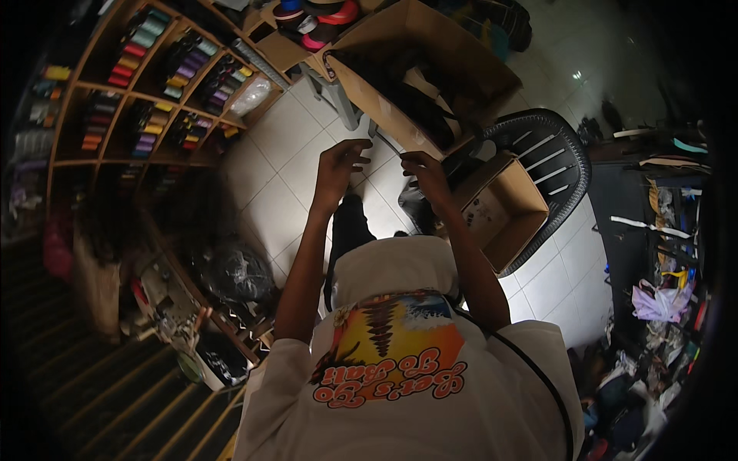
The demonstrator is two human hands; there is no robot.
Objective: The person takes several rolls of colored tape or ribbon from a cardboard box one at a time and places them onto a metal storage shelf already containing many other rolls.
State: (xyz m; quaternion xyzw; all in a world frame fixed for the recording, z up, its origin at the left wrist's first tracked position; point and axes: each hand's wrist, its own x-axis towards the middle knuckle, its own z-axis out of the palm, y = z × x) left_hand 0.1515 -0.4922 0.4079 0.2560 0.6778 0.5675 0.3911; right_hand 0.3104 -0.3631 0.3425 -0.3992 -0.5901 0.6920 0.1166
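Note:
My left hand (338, 175) is raised over the tiled floor, its fingers loosely curled and apart. No object shows in it. A short gap away, my right hand (427, 178) is held at about the same height, with bent fingers pointing toward the left one. I see nothing held there either, though a thin dark bar or line ends near its fingertips. Just beyond the right hand stands a large open cardboard box (377, 100) with dark items inside. A smaller open cardboard box (503, 203) rests on a black plastic chair (573, 165) beside my right forearm.
Wooden shelves (108, 142) at the left hold several rows of coloured thread spools (142, 50). Rolls in red, pink and black (330, 23) lie at the top. A black plastic bag (238, 273) sits low on the left. Mixed materials and a lilac bag (663, 300) crowd the right side.

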